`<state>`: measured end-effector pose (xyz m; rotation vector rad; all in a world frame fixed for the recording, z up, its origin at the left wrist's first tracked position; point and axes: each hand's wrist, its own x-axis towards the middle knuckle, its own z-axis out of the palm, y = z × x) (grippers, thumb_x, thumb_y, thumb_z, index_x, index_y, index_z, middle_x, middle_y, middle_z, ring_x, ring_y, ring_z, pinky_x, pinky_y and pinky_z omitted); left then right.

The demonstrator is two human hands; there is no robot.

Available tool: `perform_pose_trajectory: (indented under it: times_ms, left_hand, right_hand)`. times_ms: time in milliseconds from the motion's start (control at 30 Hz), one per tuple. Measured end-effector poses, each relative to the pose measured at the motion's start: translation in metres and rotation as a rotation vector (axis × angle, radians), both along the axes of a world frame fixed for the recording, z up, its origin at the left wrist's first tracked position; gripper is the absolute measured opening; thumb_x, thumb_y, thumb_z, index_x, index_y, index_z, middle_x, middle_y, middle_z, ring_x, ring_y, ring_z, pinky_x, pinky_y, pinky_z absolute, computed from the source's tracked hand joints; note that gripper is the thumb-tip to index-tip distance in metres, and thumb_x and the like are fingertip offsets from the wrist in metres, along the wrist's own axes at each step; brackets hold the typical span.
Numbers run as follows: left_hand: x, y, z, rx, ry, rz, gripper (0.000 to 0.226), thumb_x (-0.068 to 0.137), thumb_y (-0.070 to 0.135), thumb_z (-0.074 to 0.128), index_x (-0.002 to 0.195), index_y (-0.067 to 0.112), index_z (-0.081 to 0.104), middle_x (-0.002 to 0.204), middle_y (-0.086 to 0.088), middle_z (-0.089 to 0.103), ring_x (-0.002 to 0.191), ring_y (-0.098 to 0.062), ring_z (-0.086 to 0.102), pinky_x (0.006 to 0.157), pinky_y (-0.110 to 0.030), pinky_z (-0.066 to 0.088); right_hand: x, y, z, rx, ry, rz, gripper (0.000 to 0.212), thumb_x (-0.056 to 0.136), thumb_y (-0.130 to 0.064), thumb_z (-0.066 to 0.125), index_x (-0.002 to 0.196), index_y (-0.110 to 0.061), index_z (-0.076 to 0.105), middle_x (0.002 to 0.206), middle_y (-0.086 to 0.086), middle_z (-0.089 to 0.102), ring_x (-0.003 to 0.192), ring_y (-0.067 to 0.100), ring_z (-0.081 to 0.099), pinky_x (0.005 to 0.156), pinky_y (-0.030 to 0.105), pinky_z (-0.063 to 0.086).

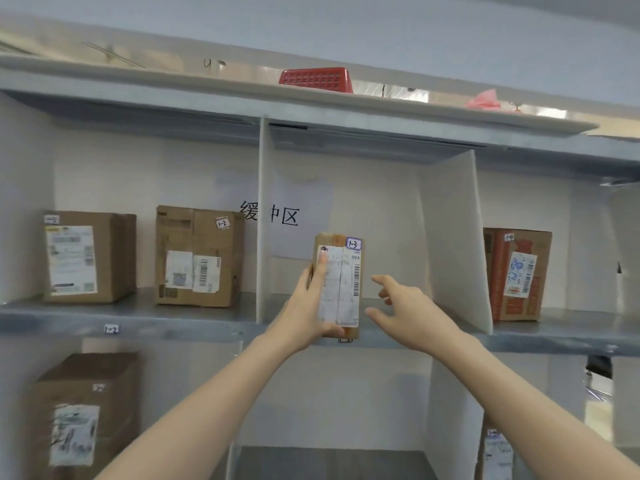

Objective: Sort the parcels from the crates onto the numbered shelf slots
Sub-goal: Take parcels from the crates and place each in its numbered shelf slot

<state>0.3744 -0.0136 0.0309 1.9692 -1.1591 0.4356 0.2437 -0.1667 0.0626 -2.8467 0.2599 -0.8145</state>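
The left hand is wrapped around a small, tall brown cardboard parcel with a white label, standing up at the front edge of the grey metal shelf, in the middle slot. Its long side points to 12 o'clock. The right hand is empty with fingers spread, just beside the parcel at 3 o'clock. The left hand is nearer, so it can likely push the parcel in.

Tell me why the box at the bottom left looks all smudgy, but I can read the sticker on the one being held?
In the head view, the lower-left box is smeared by blur near the wide-angle edge, and the shelf board bows there too; the held parcel sits mid-frame in the left hand, so its "1-3" sticker reads sharp. Light is soft and even, no glare.
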Motion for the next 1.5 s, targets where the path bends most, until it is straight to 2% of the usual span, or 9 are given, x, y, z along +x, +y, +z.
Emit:
perform_pose_trajectory:
  times_ms: [100, 267, 467, 567, 700, 867, 1200, 1400, 1500]
  left_hand:
    - [0.022, -0.009, 0.004, 0.003, -0.012, -0.023, 0.14, 0.062, 0.025, 0.091, 0.152, 0.03, -0.017, 0.158, 0.001, 0.009, 0.142, -0.015, 0.026, 0.108, -0.022, 0.026]
    - [0.055, -0.025, 0.015, -0.015, -0.056, 0.0, 0.139, 0.064, 0.025, 0.089, 0.151, 0.026, -0.019, 0.159, -0.009, 0.003, 0.147, -0.022, 0.016, 0.117, -0.036, 0.027]
    - [0.096, -0.043, 0.02, -0.056, -0.034, 0.035, 0.135, 0.067, 0.025, 0.089, 0.151, 0.021, -0.016, 0.16, -0.01, -0.002, 0.147, -0.023, 0.015, 0.112, -0.027, 0.023]
    - [0.113, -0.053, 0.017, -0.06, -0.01, 0.067, 0.138, 0.065, 0.025, 0.09, 0.149, 0.031, -0.02, 0.157, -0.005, 0.0, 0.131, -0.013, 0.036, 0.098, -0.015, 0.031]
    - [0.132, -0.065, 0.005, -0.102, 0.001, 0.06, 0.14, 0.061, 0.023, 0.092, 0.14, 0.048, -0.021, 0.152, -0.002, 0.008, 0.126, -0.009, 0.033, 0.095, -0.011, 0.034]
    - [0.14, -0.07, -0.005, -0.054, -0.037, 0.116, 0.143, 0.062, 0.024, 0.091, 0.132, 0.05, -0.031, 0.148, -0.005, 0.012, 0.128, -0.019, 0.041, 0.1, -0.022, 0.032]
    - [0.132, -0.071, -0.006, -0.055, -0.006, 0.192, 0.15, 0.062, 0.02, 0.091, 0.137, 0.03, -0.039, 0.155, -0.004, 0.003, 0.13, -0.022, 0.043, 0.098, -0.029, 0.039]
    - [0.131, -0.065, -0.008, -0.035, 0.028, 0.182, 0.147, 0.064, 0.012, 0.089, 0.146, 0.024, -0.032, 0.159, 0.0, -0.005, 0.141, -0.017, 0.026, 0.101, -0.019, 0.026]
    - [0.128, -0.058, -0.011, -0.023, 0.013, 0.182, 0.148, 0.064, 0.012, 0.089, 0.142, 0.03, -0.035, 0.16, -0.001, -0.011, 0.145, -0.019, 0.019, 0.111, -0.028, 0.025]
  right_hand:
    - [0.028, -0.002, 0.001, 0.023, -0.006, 0.002, 0.065, 0.094, -0.041, 0.054, 0.149, -0.024, 0.024, 0.135, 0.005, 0.055, 0.124, 0.024, 0.051, 0.1, 0.04, 0.044]
    - [0.071, -0.007, 0.007, 0.049, -0.031, 0.061, 0.07, 0.093, -0.034, 0.056, 0.151, -0.023, 0.019, 0.128, 0.009, 0.059, 0.114, 0.03, 0.058, 0.095, 0.041, 0.047]
    - [0.124, -0.021, 0.014, 0.072, -0.096, 0.159, 0.065, 0.091, -0.024, 0.056, 0.147, -0.024, 0.024, 0.121, 0.014, 0.063, 0.107, 0.035, 0.061, 0.089, 0.043, 0.051]
    - [0.143, -0.03, 0.012, 0.093, -0.096, 0.201, 0.063, 0.09, -0.022, 0.057, 0.146, -0.021, 0.026, 0.123, 0.013, 0.062, 0.109, 0.033, 0.061, 0.09, 0.042, 0.05]
    - [0.163, -0.041, 0.006, 0.072, -0.07, 0.207, 0.07, 0.089, -0.021, 0.06, 0.148, -0.02, 0.022, 0.124, 0.014, 0.062, 0.109, 0.034, 0.061, 0.091, 0.039, 0.05]
    - [0.173, -0.048, -0.006, 0.065, -0.032, 0.23, 0.078, 0.09, -0.019, 0.06, 0.151, -0.022, 0.011, 0.126, 0.013, 0.061, 0.108, 0.032, 0.06, 0.089, 0.037, 0.049]
    - [0.17, -0.05, -0.017, 0.022, -0.049, 0.248, 0.083, 0.091, -0.021, 0.059, 0.153, -0.021, 0.004, 0.131, 0.015, 0.056, 0.111, 0.033, 0.059, 0.089, 0.037, 0.049]
    - [0.162, -0.051, -0.015, 0.014, -0.038, 0.227, 0.079, 0.091, -0.022, 0.059, 0.153, -0.022, 0.01, 0.129, 0.015, 0.055, 0.11, 0.034, 0.058, 0.09, 0.039, 0.048]
    - [0.158, -0.054, -0.015, 0.016, -0.022, 0.181, 0.079, 0.092, -0.026, 0.059, 0.154, -0.02, 0.01, 0.13, 0.016, 0.054, 0.111, 0.034, 0.058, 0.091, 0.039, 0.047]
